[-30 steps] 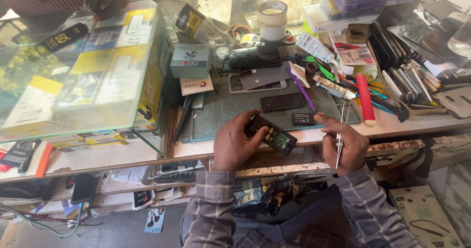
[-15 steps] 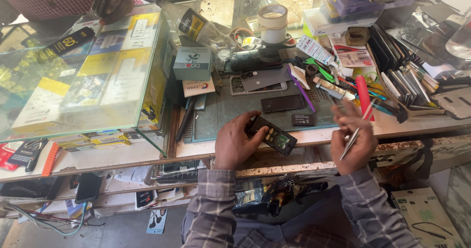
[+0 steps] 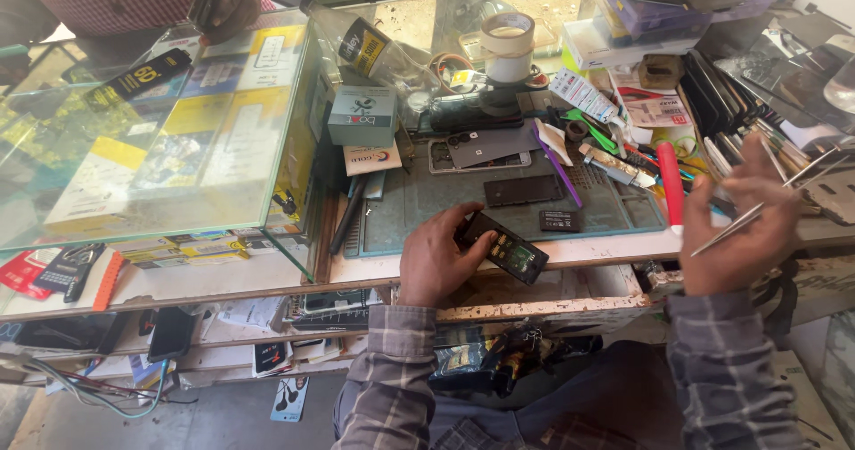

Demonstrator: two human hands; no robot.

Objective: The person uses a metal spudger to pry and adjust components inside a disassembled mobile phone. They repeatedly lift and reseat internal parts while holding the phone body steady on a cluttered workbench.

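Note:
My left hand [image 3: 434,258] grips a small opened black phone [image 3: 505,249], its green circuit board facing up, at the front edge of the grey-green work mat [image 3: 427,200]. My right hand [image 3: 741,227] is raised to the right of the mat, fingers spread upward, with metal tweezers [image 3: 757,208] pinched in it and pointing down-left. The tweezers are well apart from the phone. On the mat lie a black rectangular part [image 3: 523,189] and a small black battery-like piece [image 3: 560,220].
A glass display case [image 3: 151,138] with yellow packets fills the left. Another person's hand [image 3: 227,0] holds a phone above it. Tape roll [image 3: 508,45], small box [image 3: 361,116], a dismantled phone [image 3: 476,147], red tool [image 3: 671,183] and stacked phones [image 3: 721,94] crowd the bench.
My right hand has moved right and up, away from the phone, with the tweezers in it and its fingers spread. My left hand keeps the phone in place.

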